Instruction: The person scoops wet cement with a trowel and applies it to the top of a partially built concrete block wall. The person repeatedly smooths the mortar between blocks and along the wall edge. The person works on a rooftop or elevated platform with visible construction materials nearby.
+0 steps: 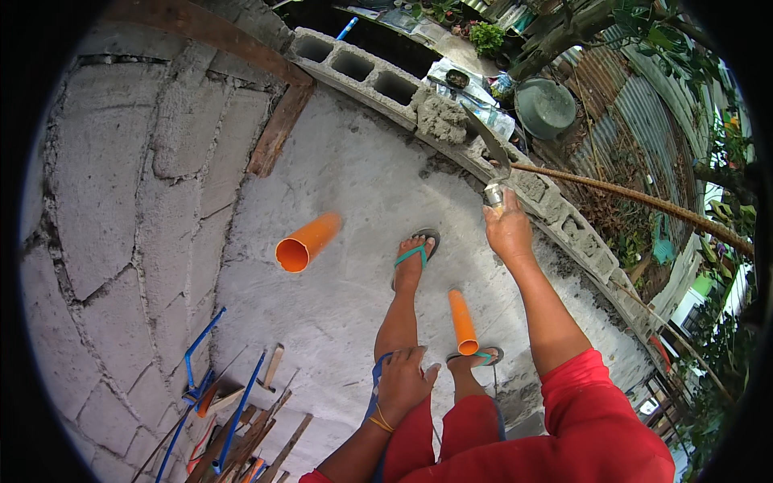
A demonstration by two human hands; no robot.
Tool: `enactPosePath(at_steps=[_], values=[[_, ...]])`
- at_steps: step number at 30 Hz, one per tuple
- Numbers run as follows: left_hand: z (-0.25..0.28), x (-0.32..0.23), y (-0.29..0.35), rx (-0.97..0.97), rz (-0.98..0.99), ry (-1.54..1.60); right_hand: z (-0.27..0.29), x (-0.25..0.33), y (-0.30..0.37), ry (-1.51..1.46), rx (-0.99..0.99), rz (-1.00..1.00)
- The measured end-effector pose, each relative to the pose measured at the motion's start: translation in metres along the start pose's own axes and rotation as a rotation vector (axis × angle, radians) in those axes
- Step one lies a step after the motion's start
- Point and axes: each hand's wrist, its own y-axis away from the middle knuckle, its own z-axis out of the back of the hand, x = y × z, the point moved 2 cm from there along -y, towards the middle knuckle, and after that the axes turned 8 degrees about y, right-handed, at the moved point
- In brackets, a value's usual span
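My right hand (509, 229) is wrapped round the handle of a trowel (495, 153). The trowel's blade points up and away, over the top of a low wall of hollow concrete blocks (354, 79). Beside the blade, a lump of wet grey mortar (441, 117) sits on the blocks. Further right along the wall, the cavities look filled. A rusty steel bar (636, 201) runs from near the blade out to the right. My left hand (405, 381) lies on my bent knee, its fingers resting over it and holding nothing.
Two orange pipes stand up from the concrete floor, one further left (308, 241) and one (462, 324) by my foot. A rough block wall (121, 177) rises at left. Boards and blue tools (233, 414) lie lower left. Beyond the low wall sit a round tub (545, 108) and corrugated sheets.
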Motion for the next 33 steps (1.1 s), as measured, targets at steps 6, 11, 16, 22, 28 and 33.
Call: enactPosePath(at_steps=[6, 11, 16, 22, 28, 33], values=[[-0.011, -0.002, 0.006, 0.009, 0.008, -0.063, -0.023, 0.037, 0.011, -0.208, 0.271, 0.115], [-0.016, -0.001, 0.01, 0.029, 0.048, -0.103, -0.038, 0.03, -0.007, -0.162, 0.292, -0.041], [-0.013, -0.004, 0.006, 0.002, 0.058, -0.06, -0.023, 0.005, 0.012, -0.434, 0.303, -0.223], [-0.007, -0.009, 0.0, 0.009, 0.087, -0.042, -0.017, 0.03, 0.022, -1.083, 0.475, -0.373], [-0.003, -0.012, -0.005, -0.023, 0.042, -0.081, -0.036, 0.091, -0.036, -1.599, 0.671, -0.562], [0.005, -0.012, -0.012, 0.022, 0.067, -0.069, -0.028, 0.101, -0.053, -1.685, 0.831, -0.684]])
